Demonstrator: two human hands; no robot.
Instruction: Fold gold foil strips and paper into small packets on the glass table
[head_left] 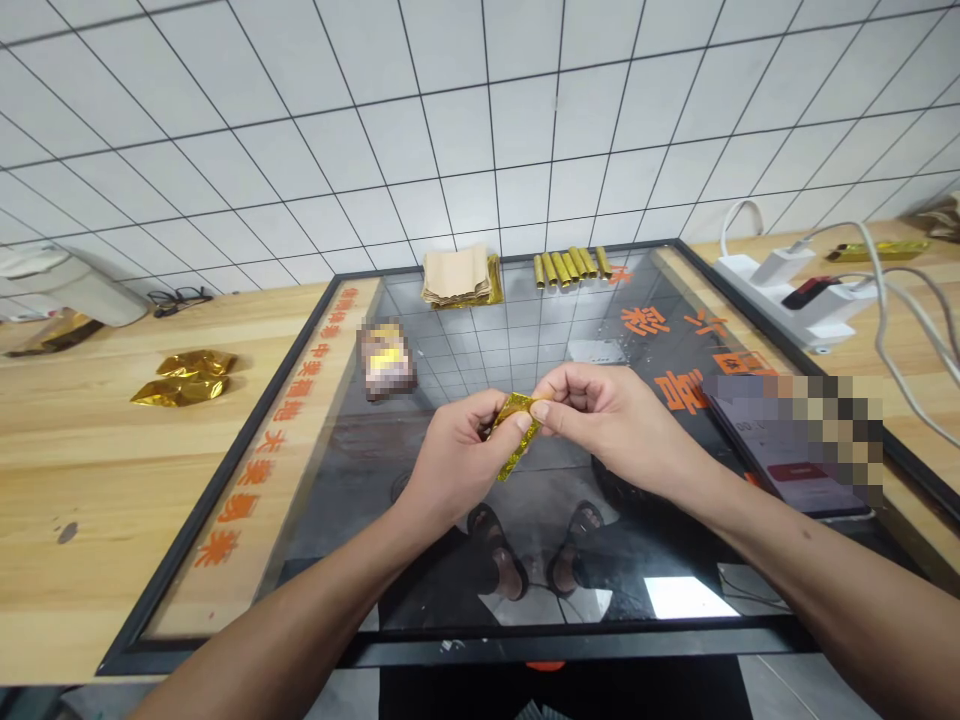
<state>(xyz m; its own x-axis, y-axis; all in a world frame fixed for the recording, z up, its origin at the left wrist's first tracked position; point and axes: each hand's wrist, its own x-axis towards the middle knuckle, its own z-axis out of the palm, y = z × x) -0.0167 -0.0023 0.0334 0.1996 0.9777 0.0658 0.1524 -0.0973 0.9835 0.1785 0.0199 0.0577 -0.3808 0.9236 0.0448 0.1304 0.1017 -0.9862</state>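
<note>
From here I see the left hand [463, 452] and right hand [604, 412] pinching folded gold foil [515, 459] above the glass panel [341, 490].

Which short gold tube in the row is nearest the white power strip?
The rightmost tube; the others lie left of it, farther from the strip.

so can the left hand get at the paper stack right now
Likely yes: nothing seems to stand between the left hand and the paper stack, though that hand is holding gold foil.
</note>
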